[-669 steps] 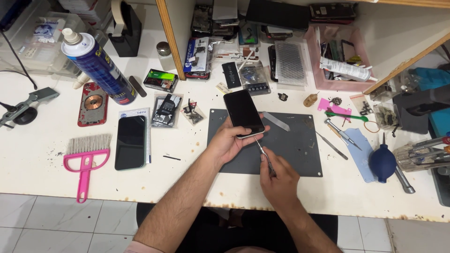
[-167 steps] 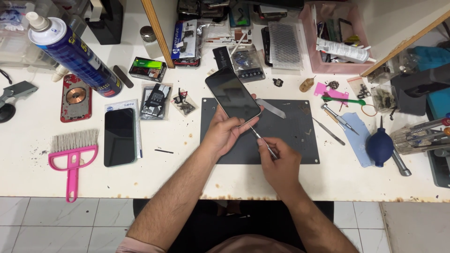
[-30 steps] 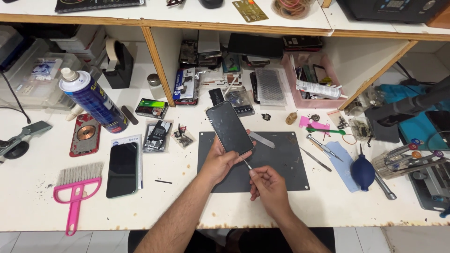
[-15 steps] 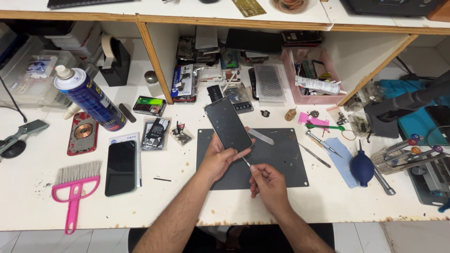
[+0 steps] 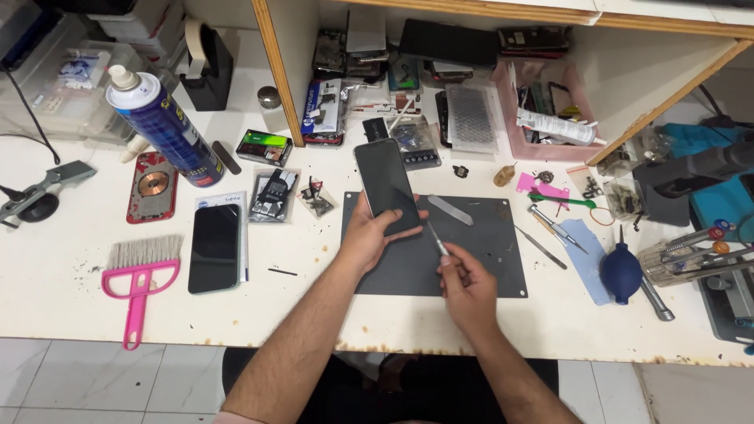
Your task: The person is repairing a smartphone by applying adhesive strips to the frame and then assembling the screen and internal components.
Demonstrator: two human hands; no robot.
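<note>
My left hand (image 5: 365, 239) holds a black smartphone (image 5: 386, 184) by its lower end, tilted up over the dark grey work mat (image 5: 487, 267). My right hand (image 5: 469, 286) grips a thin metal pry tool (image 5: 435, 238), whose tip touches the phone's lower right edge. A flat metal spudger (image 5: 451, 210) lies on the mat just right of the phone.
A second black phone (image 5: 214, 248), a pink brush (image 5: 141, 275), a red phone back cover (image 5: 151, 187) and a blue spray can (image 5: 166, 126) lie to the left. Tweezers, a blue air blower (image 5: 622, 272) and a pink tray (image 5: 542, 118) sit to the right. Shelves hold parts.
The camera view has shifted slightly; both hands stay on the phone and the tool, with the tool tip still at the phone's lower edge.
</note>
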